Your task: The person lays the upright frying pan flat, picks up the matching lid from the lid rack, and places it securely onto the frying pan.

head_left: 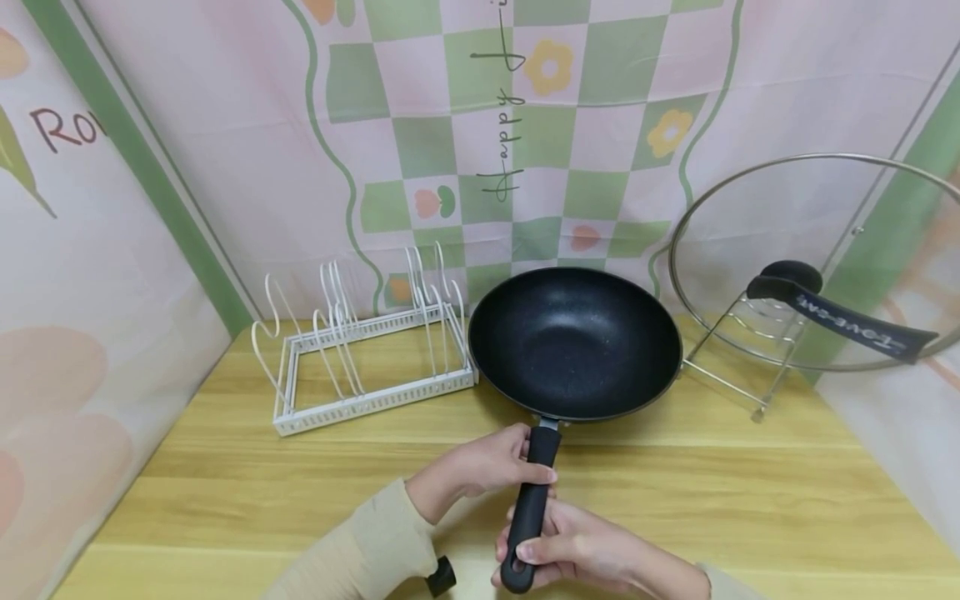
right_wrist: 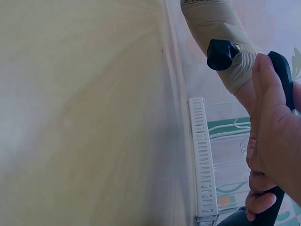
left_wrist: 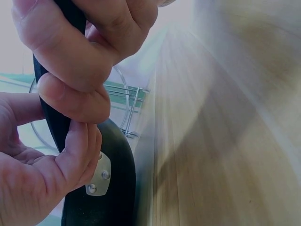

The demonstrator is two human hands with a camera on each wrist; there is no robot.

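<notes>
A black wok (head_left: 573, 346) with a long black handle (head_left: 534, 500) is held by both hands, its hollow side facing up and toward the head camera. Near the pan end of the handle, my left hand (head_left: 491, 462) grips with the thumb laid across the top. My right hand (head_left: 581, 546) holds the handle's free end, thumb over it and fingers curled beneath. In the left wrist view, a riveted metal bracket (left_wrist: 99, 176) joins the handle to the wok's dark underside (left_wrist: 120, 155), which stands above the tabletop.
Left of the wok stands a white rack (head_left: 375, 404) with upright wire dividers. At the right, a metal stand (head_left: 731, 383) bears a glass lid (head_left: 832, 200) with a black handle (head_left: 862, 325). A patterned cloth (head_left: 487, 125) hangs behind the wooden table (head_left: 247, 500).
</notes>
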